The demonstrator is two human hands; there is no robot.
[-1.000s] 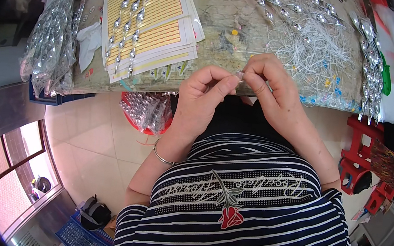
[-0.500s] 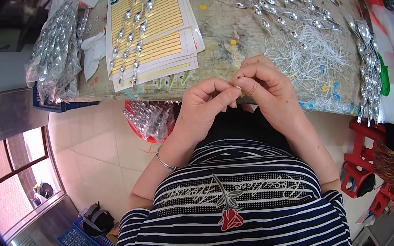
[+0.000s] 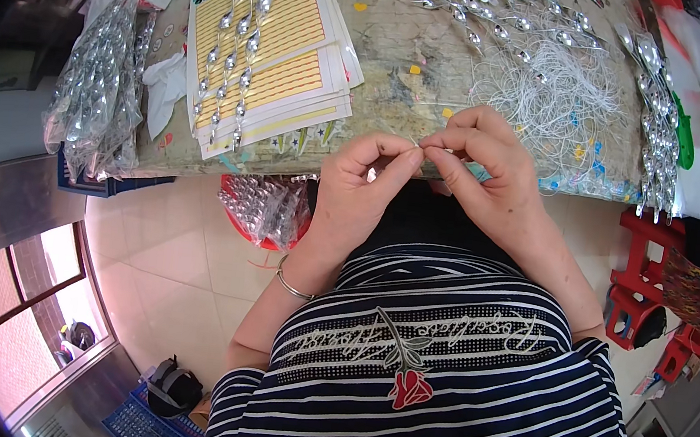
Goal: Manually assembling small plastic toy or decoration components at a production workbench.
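Just above the table's near edge, my left hand (image 3: 362, 178) and my right hand (image 3: 496, 168) meet tip to tip. Each pinches thumb against forefinger, and a thin pale bit shows between them, too small to name. Right of them lies a tangle of white string (image 3: 568, 95). Silver twisted ornaments (image 3: 514, 22) fan out at its far side. To the left, a stack of yellow and white printed sheets (image 3: 289, 36) bears a few more silver twisted strands (image 3: 245, 82).
Plastic-bagged silver ornaments (image 3: 99, 87) hang over the table's left edge. More lie in a red basin (image 3: 232, 220) below. At the right edge are hanging silver strands (image 3: 656, 160), a green handle-like piece (image 3: 684, 142) and red stools (image 3: 644, 255).
The fingertips have shifted slightly, and the gap under my left thumb and forefinger has widened. My right hand has turned a little, its fingers more curled. The things on the table stay put.
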